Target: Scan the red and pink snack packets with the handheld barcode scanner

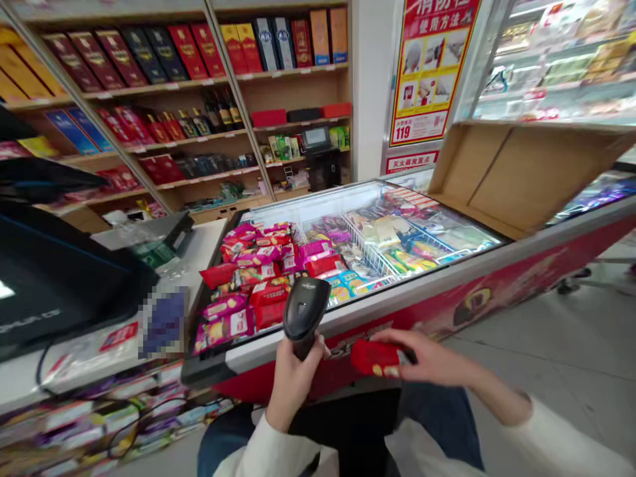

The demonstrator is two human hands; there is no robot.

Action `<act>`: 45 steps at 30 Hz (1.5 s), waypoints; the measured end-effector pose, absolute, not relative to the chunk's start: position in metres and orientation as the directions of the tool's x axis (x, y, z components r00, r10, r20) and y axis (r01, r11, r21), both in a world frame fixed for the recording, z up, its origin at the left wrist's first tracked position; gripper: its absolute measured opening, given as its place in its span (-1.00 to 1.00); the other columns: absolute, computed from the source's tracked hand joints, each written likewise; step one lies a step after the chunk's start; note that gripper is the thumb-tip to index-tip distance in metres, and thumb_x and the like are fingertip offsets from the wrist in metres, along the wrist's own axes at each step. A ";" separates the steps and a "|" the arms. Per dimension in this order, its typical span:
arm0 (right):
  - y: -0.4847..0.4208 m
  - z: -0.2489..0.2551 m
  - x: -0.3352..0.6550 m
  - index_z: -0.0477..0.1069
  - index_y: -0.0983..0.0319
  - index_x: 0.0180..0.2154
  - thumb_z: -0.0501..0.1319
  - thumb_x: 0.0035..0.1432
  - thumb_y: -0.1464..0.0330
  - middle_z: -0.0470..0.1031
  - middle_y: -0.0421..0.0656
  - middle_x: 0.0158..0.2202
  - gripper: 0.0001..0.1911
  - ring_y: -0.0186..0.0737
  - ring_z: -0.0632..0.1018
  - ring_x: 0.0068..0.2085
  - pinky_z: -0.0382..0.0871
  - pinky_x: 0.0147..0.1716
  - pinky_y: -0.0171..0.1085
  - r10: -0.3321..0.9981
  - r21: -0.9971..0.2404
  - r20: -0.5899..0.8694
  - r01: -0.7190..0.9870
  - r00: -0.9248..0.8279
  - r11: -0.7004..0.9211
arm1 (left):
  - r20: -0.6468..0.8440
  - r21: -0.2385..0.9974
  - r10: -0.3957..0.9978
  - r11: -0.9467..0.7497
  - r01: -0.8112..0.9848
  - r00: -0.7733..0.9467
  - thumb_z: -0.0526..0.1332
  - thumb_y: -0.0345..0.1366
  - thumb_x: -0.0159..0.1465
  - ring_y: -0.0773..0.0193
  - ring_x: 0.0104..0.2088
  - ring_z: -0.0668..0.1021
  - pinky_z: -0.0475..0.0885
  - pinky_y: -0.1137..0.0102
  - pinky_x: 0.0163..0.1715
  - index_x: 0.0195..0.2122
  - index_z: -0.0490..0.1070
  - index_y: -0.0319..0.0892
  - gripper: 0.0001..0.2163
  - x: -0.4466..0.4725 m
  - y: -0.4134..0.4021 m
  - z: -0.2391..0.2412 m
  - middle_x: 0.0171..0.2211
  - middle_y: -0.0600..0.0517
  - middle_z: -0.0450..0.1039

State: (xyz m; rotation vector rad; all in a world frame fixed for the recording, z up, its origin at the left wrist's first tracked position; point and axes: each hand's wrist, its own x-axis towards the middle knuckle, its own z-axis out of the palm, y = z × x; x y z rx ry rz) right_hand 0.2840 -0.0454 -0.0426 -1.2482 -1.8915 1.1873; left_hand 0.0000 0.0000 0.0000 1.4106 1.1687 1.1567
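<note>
My left hand (292,381) is closed round the grip of a black handheld barcode scanner (305,309), whose head points up and forward. My right hand (430,361) holds a small red packet (375,358) just to the right of the scanner, fingers wrapped over its far end. Both hands hover in front of the red wall of a chest freezer (477,291), above my lap in dark trousers.
The freezer holds several red and pink snack packets (258,265) and ice creams in wire baskets (377,258). An open cardboard box (517,179) rests on its right end. A black monitor (54,278) stands on the counter at left. Shelves of boxed goods line the back wall.
</note>
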 end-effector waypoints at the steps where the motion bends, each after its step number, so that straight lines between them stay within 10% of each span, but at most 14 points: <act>1: -0.043 -0.029 0.288 0.54 0.16 0.22 0.38 0.24 0.20 0.64 0.01 0.18 -0.47 0.13 0.65 0.17 0.50 0.21 -0.01 0.934 -0.873 0.080 0.427 -0.348 0.234 | 0.117 0.990 0.991 -0.121 0.075 0.061 0.41 -0.09 0.21 0.21 -0.50 0.58 0.51 0.32 -0.32 -0.32 0.50 -0.17 -0.75 -0.007 -0.011 0.001 -0.54 0.06 0.53; 7: 0.003 0.000 0.272 0.51 0.11 0.24 0.27 0.30 0.30 0.59 0.01 0.20 -0.52 0.11 0.57 0.23 0.41 0.29 0.08 0.844 -0.647 0.490 0.557 -0.220 0.520 | 0.109 0.984 0.986 -0.124 -0.124 -0.126 0.45 -0.16 0.18 0.36 -0.59 0.48 0.40 0.43 -0.50 -0.10 0.50 -0.18 -0.68 -0.024 -0.065 -0.001 -0.49 0.15 0.47; 17: 0.103 -0.047 0.248 0.41 -0.06 0.36 0.28 0.39 0.12 0.37 -0.07 0.47 -0.45 0.23 0.34 0.47 0.18 0.45 0.28 0.722 -0.387 0.616 0.677 -0.315 0.626 | -0.045 0.999 0.998 0.045 -0.015 -0.038 0.53 0.00 0.14 0.28 -0.58 0.48 0.44 0.38 -0.51 -0.34 0.48 -0.14 -0.64 -0.005 -0.030 -0.035 -0.60 0.09 0.44; 23: 0.117 -0.075 0.244 -0.12 0.03 0.61 0.15 0.46 -0.07 0.03 0.07 0.62 -0.11 0.31 0.20 0.56 0.25 0.44 0.32 0.834 -0.436 0.496 0.762 -0.241 0.479 | -0.073 0.997 0.996 0.070 -0.043 -0.059 0.55 0.01 0.13 0.28 -0.58 0.45 0.42 0.38 -0.53 -0.31 0.49 -0.13 -0.63 0.000 -0.016 -0.045 -0.59 0.09 0.43; 31: 0.121 -0.056 0.237 0.20 0.12 0.50 0.26 0.29 -0.23 0.21 0.11 0.55 -0.05 0.26 0.22 0.55 0.11 0.50 0.26 0.873 -0.630 0.452 0.627 -0.184 0.459 | -0.056 0.997 0.998 0.056 -0.053 -0.009 0.51 0.01 0.17 0.34 -0.58 0.43 0.41 0.39 -0.48 -0.33 0.43 -0.14 -0.62 -0.013 -0.042 -0.041 -0.56 0.12 0.42; 35: 0.125 -0.048 0.255 0.56 0.12 0.02 0.26 0.26 -0.21 0.68 0.00 0.06 -0.40 0.09 0.66 0.15 0.51 0.23 0.08 0.830 -0.901 0.432 0.131 0.352 0.414 | -0.046 0.993 0.999 0.044 -0.111 -0.013 0.52 0.05 0.14 0.36 -0.59 0.42 0.41 0.40 -0.47 -0.33 0.43 -0.15 -0.58 -0.018 -0.050 -0.037 -0.56 0.14 0.40; 39: 0.127 -0.048 0.267 0.49 0.13 -0.33 0.35 0.12 -0.13 0.53 -0.22 -0.48 -0.54 -0.17 0.60 -0.41 0.62 -0.27 -0.16 0.786 -0.874 0.205 -0.251 0.583 0.415 | -0.031 0.992 0.999 0.028 -0.122 -0.024 0.52 0.08 0.15 0.35 -0.59 0.44 0.42 0.39 -0.47 -0.27 0.47 -0.16 -0.56 -0.023 -0.049 -0.039 -0.56 0.14 0.42; 45: 0.119 -0.041 0.252 0.61 0.13 -0.18 0.26 0.30 -0.07 0.67 -0.07 -0.18 -0.58 0.02 0.64 -0.11 0.57 0.03 0.02 0.837 -0.854 0.495 0.307 0.233 0.419 | -0.017 0.997 1.000 0.019 -0.074 0.019 0.51 0.08 0.16 0.33 -0.57 0.46 0.43 0.39 -0.46 -0.29 0.46 -0.16 -0.57 -0.022 -0.057 -0.041 -0.57 0.12 0.43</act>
